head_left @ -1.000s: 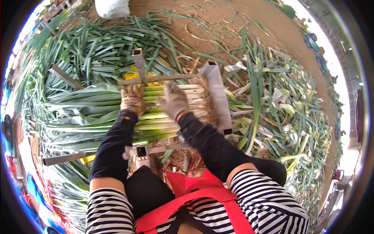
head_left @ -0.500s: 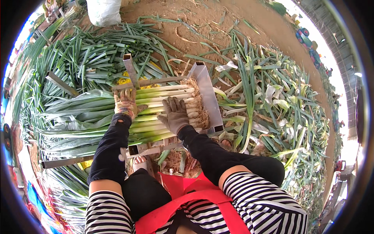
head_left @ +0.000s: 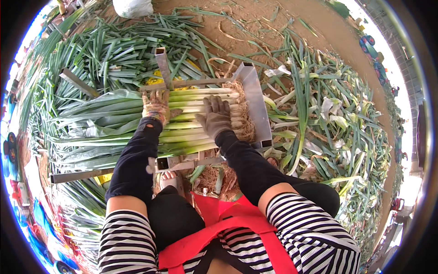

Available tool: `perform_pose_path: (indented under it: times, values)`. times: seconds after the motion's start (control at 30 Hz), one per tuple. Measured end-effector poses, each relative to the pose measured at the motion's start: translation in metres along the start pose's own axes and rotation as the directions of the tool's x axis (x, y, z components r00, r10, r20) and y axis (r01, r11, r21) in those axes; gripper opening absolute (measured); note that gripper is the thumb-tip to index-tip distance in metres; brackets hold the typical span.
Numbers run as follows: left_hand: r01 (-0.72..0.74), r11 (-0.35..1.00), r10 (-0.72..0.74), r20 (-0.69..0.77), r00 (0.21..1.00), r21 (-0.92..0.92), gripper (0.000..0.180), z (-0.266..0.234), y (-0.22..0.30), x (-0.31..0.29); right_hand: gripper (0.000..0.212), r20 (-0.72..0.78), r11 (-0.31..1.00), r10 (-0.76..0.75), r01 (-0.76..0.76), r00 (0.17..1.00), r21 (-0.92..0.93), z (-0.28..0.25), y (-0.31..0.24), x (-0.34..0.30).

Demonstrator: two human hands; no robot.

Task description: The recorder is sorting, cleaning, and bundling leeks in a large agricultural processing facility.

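Note:
Several long green onions (head_left: 187, 135) lie side by side in a metal frame (head_left: 256, 102), roots to the right and leaves to the left. The root ends (head_left: 244, 112) sit close to the frame's upright end plate. My left hand (head_left: 156, 108), in a stained glove, rests on the stalks where white turns green, its fingers stretched toward the far rail. Flat on the white stalks near the roots lies my right hand (head_left: 216, 116) in a grey-brown glove, fingers spread. Neither hand is wrapped round a stalk.
A metal post (head_left: 163, 66) rises at the frame's far side; another bar (head_left: 77, 82) sticks out at the left. Piled green onions (head_left: 114, 50) lie beyond. Stripped leaves (head_left: 328, 118) cover the ground at right. A white sack (head_left: 132, 7) stands at the far edge.
The whole scene has shifted slightly right and up in the view. Both hands stay pressed on the green onions in nearly the same places.

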State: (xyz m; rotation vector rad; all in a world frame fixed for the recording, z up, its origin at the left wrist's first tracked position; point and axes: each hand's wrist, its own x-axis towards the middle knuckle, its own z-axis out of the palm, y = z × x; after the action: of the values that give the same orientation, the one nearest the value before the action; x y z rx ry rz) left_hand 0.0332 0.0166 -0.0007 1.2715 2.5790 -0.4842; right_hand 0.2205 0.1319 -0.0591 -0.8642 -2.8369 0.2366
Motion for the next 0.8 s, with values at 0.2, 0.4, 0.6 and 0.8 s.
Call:
perform_pose_path:
  times: [0.2, 0.4, 0.6, 0.8]
  values:
    - [-0.011, 1.0, 0.011, -0.018, 1.0, -0.001, 0.101, 0.019, -0.007, 0.001, 0.072, 0.119, 1.0, 0.018, -0.019, 0.993, 0.008, -0.007, -0.008, 0.0]
    - [-0.002, 0.999, 0.0, -0.059, 0.998, -0.04, 0.099, 0.016, 0.002, 0.008, 0.073, 0.138, 0.999, 0.051, -0.05, 0.989, -0.012, -0.008, -0.001, 0.0]
    - [-0.007, 0.999, 0.004, -0.051, 0.999, -0.045, 0.1, 0.019, -0.002, 0.005, 0.051, 0.431, 0.915, -0.059, -0.125, 0.901, 0.385, -0.108, 0.003, 0.02]
    - [-0.001, 1.0, -0.002, -0.082, 0.997, -0.027, 0.095, 0.025, -0.008, 0.004, 0.04, 0.093, 0.335, 0.042, -0.102, 0.995, 0.937, -0.211, 0.114, 0.028]
